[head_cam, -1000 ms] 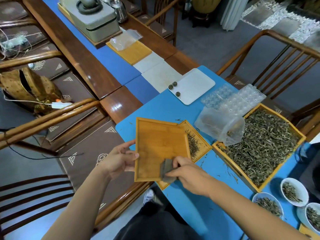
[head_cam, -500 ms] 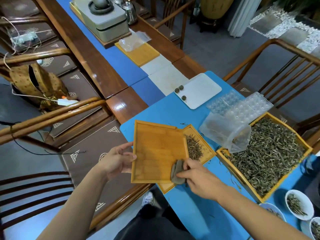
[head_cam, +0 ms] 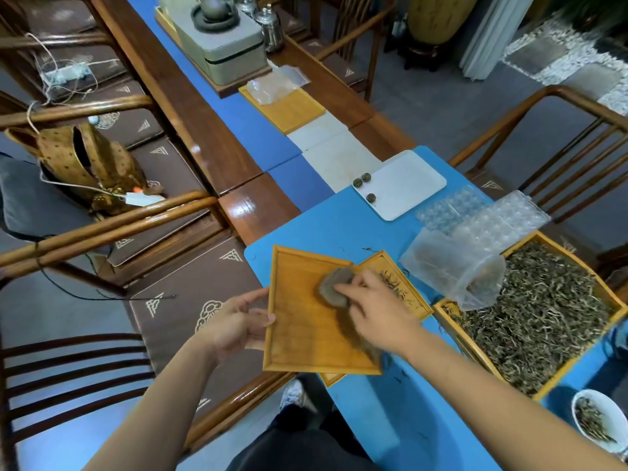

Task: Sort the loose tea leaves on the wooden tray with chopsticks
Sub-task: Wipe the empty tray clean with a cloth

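Observation:
My left hand (head_cam: 238,326) grips the left edge of a bare wooden tray (head_cam: 299,338) that lies partly over a second wooden tray (head_cam: 413,300). My right hand (head_cam: 377,311) holds a grey cloth (head_cam: 334,288) and presses it on the upper middle of the bare tray; hand and cloth are blurred. A few loose tea leaves (head_cam: 394,283) show on the second tray beside my right hand. A big wooden box (head_cam: 611,300) full of dry tea leaves (head_cam: 543,311) stands at the right. No chopsticks are in view.
A clear plastic bag (head_cam: 455,266) and clear blister trays (head_cam: 482,215) lie beside the big box. A white tray (head_cam: 407,185) carries three tea balls (head_cam: 362,180). White bowls (head_cam: 598,419) of leaves stand at the lower right. Wooden chairs flank the blue table mat (head_cam: 390,423).
My right hand has swept the grey cloth from the bare tray's lower right corner up toward its upper middle. My left hand keeps its grip on the tray's left edge.

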